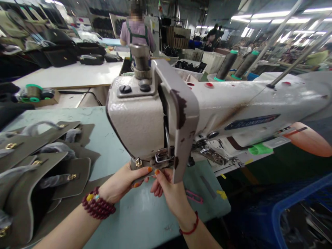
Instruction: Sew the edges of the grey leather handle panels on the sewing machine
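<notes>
A white sewing machine (137, 121) fills the middle of the view. Below its head, my left hand (129, 181) is closed on a grey-brown bag piece (142, 177) that has a gold clasp (138, 162), thumb on top and fingers beneath. My right hand (167, 185) pinches the right end of the same piece, close to the machine's needle area, its thumb near my left thumb. The machine head and its grey guard bar (183, 128) hide part of the piece and the needle.
Grey-brown bag parts (46, 162) with wrapped handles lie on the left of the green table (147, 214). A pink tool (194, 196) lies right of my hands. A blue basket (277, 211) stands lower right. A person (137, 33) stands behind a white table (70, 74).
</notes>
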Tool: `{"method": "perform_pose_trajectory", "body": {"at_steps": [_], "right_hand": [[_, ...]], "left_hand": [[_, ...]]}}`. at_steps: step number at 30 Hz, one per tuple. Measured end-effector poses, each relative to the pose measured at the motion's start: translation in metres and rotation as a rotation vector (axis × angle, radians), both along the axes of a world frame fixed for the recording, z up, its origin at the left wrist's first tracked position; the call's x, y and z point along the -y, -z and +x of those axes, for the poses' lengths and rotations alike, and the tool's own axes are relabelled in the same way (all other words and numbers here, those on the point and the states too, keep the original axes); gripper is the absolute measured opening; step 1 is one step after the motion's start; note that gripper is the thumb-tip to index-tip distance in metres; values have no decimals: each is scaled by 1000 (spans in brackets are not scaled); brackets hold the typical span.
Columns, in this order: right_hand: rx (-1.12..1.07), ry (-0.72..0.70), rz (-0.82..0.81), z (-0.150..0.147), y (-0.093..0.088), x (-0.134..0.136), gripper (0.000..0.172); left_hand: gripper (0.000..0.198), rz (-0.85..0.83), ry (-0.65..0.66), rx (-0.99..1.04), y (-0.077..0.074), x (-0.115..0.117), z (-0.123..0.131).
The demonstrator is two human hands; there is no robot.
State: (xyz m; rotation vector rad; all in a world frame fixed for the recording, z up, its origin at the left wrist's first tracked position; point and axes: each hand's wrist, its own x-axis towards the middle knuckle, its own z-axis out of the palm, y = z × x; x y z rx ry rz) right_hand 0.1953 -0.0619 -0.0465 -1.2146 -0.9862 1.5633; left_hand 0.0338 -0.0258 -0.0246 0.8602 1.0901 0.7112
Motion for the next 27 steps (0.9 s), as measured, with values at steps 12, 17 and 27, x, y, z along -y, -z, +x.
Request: {"method": "perform_pose_trajectory", "body": {"at_steps": [12,17,27], "right_hand": [[4,178,-60,-26,1,2,53],[7,244,-42,-36,2,2,49],[68,262,-14,-42,4,2,44]], "left_hand": [[34,73,2,-77,-4,-11,-4],[34,91,-33,-113,-9,-13,-1],[28,92,-127,-36,-4,-8,-2]]}}
